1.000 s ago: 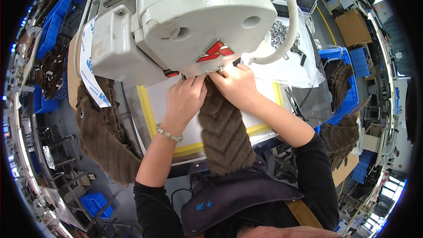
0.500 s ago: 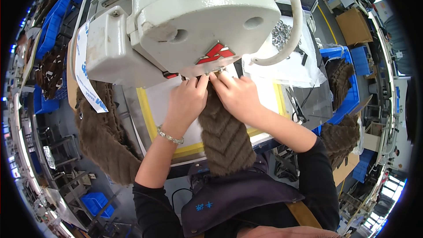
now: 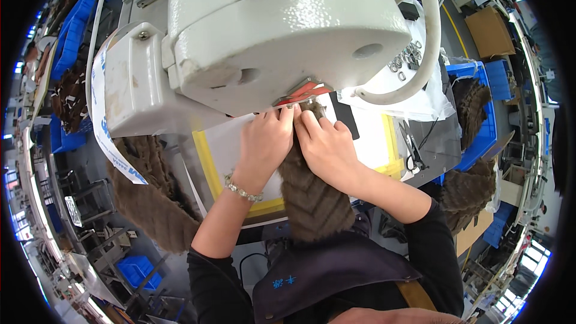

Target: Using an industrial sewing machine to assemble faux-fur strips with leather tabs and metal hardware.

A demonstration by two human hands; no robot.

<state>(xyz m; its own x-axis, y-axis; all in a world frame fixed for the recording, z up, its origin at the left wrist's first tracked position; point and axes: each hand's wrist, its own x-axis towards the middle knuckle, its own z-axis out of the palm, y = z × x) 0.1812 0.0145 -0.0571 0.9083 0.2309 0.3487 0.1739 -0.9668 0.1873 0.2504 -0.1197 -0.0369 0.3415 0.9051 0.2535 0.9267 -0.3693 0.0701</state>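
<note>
The fingers of the left hand [image 3: 264,149] and of the right hand [image 3: 326,151] point forward, their leading tips side by side at the far end of a brown fur strip [image 3: 317,209] with a chevron pattern. Whether they pinch it or only press it down cannot be told, as the tips sit at the lower edge of a white enamelled sewing machine head [image 3: 282,42]. The strip runs back between the hands toward the person, its near end hanging past the edge of the table [image 3: 437,155].

To work this end well, both sets of fingers would best bear evenly on its two sides, holding the strip straight and the pile swept away from the stitching spot. The tips look very near the machine's working area, so they should stay just outside it; the loose tail needs slack so that it does not drag.

Just right of the right fingers lies a flat black strip [image 3: 344,115]; farther right are dark-handled scissors [image 3: 413,155] and, ahead of them, loose silvery metal rings [image 3: 408,59]. Yellow tape [image 3: 208,165] borders the white work surface left of the fingers, and beyond it hangs a folded brown fur piece [image 3: 153,213].
</note>
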